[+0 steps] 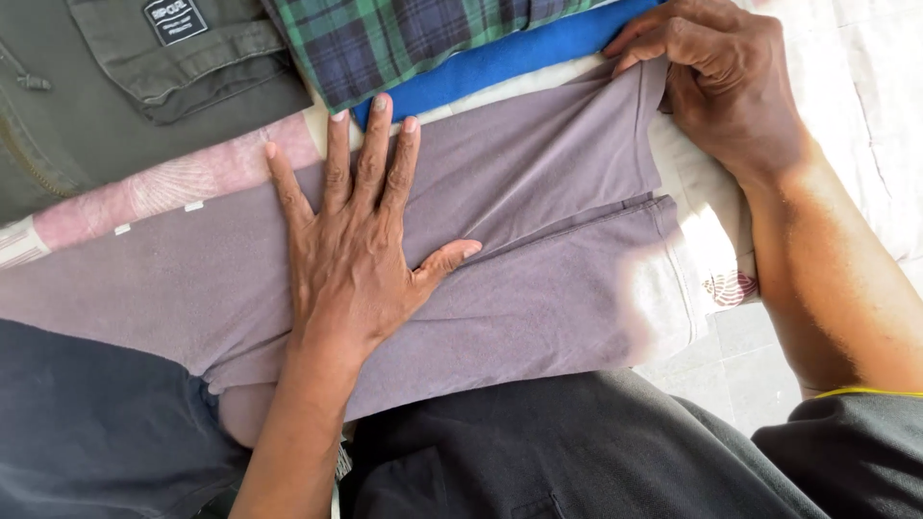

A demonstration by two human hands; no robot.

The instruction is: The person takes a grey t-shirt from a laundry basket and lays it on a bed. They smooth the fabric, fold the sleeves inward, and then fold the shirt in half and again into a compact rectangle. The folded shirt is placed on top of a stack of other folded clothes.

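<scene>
A left hand presses flat, fingers spread, on a mauve garment lying across a pale bedsheet; the right hand pinches its far edge beside blue cloth and plaid fabric.

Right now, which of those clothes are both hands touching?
The mauve-grey garment: left hand flat on it, right hand at its corner. The plaid, blue and olive ones lie untouched.
</scene>
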